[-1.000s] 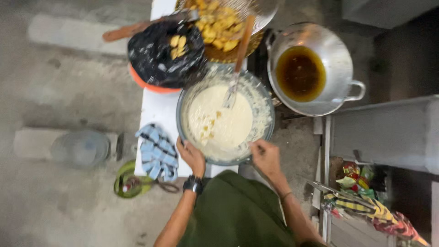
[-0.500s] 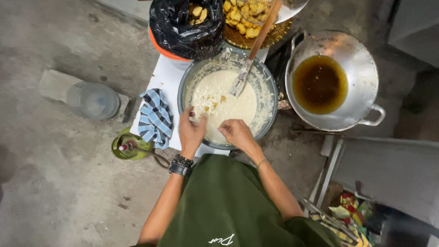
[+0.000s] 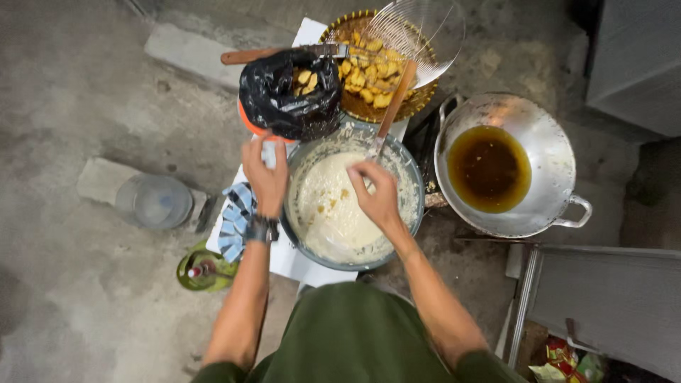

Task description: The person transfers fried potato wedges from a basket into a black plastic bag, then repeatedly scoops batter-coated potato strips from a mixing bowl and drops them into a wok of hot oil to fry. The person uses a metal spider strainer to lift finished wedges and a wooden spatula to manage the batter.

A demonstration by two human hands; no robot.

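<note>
- Big round metal bowl of pale batter [image 3: 333,213] dead centre on the small white table [image 3: 291,259].
- Left hand [image 3: 266,174] at the bowl's left rim, fingers [image 3: 264,150] clamped on something small and pale, can't tell what.
- Right hand [image 3: 376,191] right above the batter, fingertips [image 3: 362,174] pinched together, just below the wooden-handled spoon [image 3: 394,103] leaning in the bowl.
- Black plastic bag of yellow pieces [image 3: 291,92] behind the bowl.
- Silver wok of dark oil [image 3: 496,167] right of the bowl.
</note>
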